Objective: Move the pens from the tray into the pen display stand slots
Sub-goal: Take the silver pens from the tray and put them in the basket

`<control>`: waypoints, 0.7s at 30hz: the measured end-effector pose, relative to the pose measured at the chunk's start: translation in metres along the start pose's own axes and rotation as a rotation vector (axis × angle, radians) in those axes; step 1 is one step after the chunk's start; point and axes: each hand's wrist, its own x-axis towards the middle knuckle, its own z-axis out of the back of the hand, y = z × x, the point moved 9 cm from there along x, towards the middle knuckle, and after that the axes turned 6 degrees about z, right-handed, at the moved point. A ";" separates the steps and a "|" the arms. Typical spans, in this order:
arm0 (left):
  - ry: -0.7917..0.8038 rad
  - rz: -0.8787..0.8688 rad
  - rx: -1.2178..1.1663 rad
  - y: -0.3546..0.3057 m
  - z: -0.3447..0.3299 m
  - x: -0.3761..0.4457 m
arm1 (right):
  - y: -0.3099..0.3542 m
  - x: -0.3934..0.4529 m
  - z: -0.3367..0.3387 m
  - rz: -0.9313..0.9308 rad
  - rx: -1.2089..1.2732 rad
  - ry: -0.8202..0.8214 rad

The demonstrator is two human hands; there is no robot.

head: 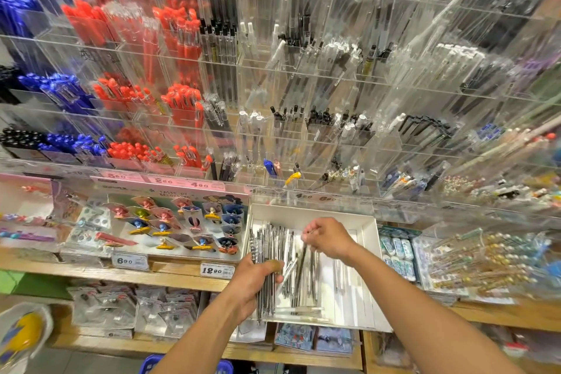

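Gripping a bundle of pens (267, 255), your left hand (253, 281) holds them over the white tray's (368, 252) left edge, long axes running toward the clear display stand (273, 76) above. Your right hand (326, 237) pinches another pen (302, 261) over the tray, tilted, tip down toward you.

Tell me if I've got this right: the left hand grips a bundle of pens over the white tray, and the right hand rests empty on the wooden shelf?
Not quite. In the head view the right hand is above the white tray, pinching pens. The left hand does grip the bundle of pens.
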 end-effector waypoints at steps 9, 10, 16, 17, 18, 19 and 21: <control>0.121 -0.071 0.039 -0.013 -0.019 -0.019 | 0.051 -0.015 -0.041 0.139 0.490 0.257; 0.123 -0.060 0.023 -0.012 -0.017 -0.018 | 0.047 -0.010 -0.039 0.135 0.487 0.226; 0.107 -0.012 0.005 -0.002 -0.001 -0.018 | -0.032 0.017 -0.025 -0.074 -0.311 0.024; 0.110 -0.006 -0.005 -0.001 0.000 -0.019 | -0.043 0.019 -0.034 -0.084 -0.476 0.086; 0.110 0.004 -0.019 0.000 0.000 -0.019 | -0.051 0.019 -0.043 -0.084 -0.580 0.128; 0.111 0.013 -0.034 0.001 0.000 -0.019 | -0.054 0.019 -0.051 -0.079 -0.641 0.139; 0.112 0.021 -0.055 0.002 -0.001 -0.019 | -0.056 0.018 -0.059 -0.068 -0.760 0.098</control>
